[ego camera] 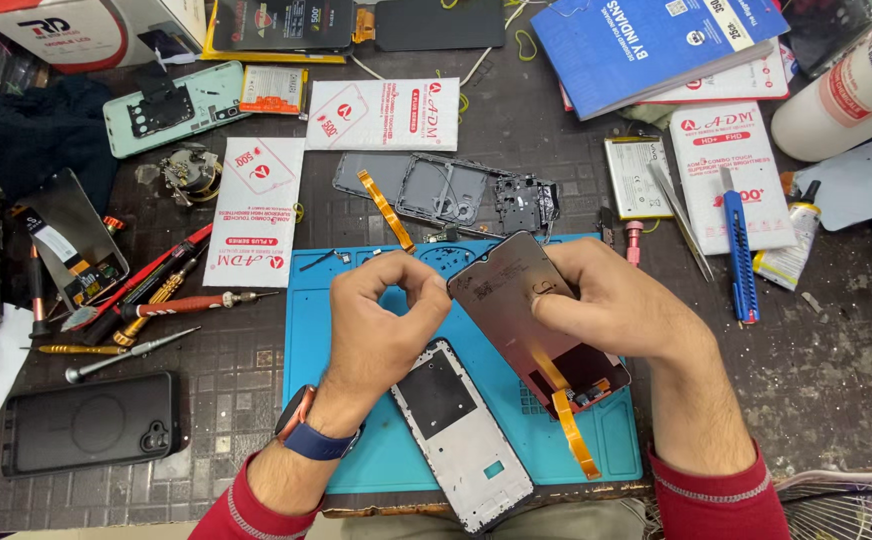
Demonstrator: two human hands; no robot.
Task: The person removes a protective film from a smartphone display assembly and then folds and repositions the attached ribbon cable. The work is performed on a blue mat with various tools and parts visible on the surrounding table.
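Phone screen (521,310) between both hands, white packets (256,210) behind.

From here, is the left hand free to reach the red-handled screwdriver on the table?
Probably yes: the left hand only pinches near the display panel, and nothing lies between it and the red-handled screwdriver.

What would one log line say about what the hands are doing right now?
left hand: pinching at screen panel edge | right hand: holding screen panel | under: blue mat | near: phone frame
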